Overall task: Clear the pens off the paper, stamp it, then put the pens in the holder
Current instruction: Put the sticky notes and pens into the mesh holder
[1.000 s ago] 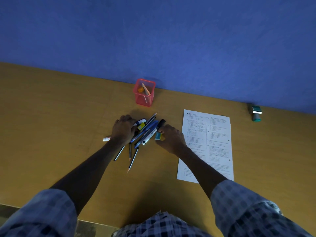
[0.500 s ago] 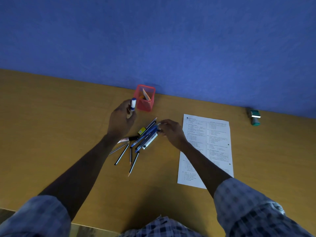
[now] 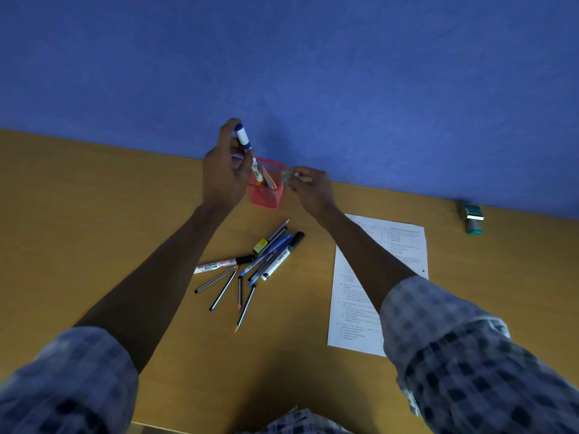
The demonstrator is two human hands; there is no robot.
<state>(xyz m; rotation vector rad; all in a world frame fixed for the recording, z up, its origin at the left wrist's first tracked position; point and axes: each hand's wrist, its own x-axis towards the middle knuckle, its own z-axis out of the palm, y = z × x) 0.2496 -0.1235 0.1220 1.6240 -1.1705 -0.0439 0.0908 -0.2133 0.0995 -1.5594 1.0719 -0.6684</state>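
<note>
A red mesh pen holder (image 3: 264, 195) stands by the blue wall with an orange item inside. My left hand (image 3: 224, 170) grips a white marker with a blue cap (image 3: 247, 150), held upright with its lower end inside the holder's mouth. My right hand (image 3: 310, 186) pinches a small green-yellow item (image 3: 286, 176) at the holder's right rim. A pile of pens, pencils and markers (image 3: 250, 266) lies on the desk in front of the holder. The printed paper (image 3: 404, 245) lies to the right, free of pens. A green stamp (image 3: 473, 219) lies at the far right by the wall.
The wooden desk (image 3: 94, 230) ends at the blue wall just behind the holder. A small yellow eraser-like block (image 3: 260, 245) rests at the top of the pile. My checked sleeves fill the lower corners.
Both hands rose from the pile to the holder. The left carried the blue-capped marker up and into the holder's mouth; the right brought a small item to the rim.
</note>
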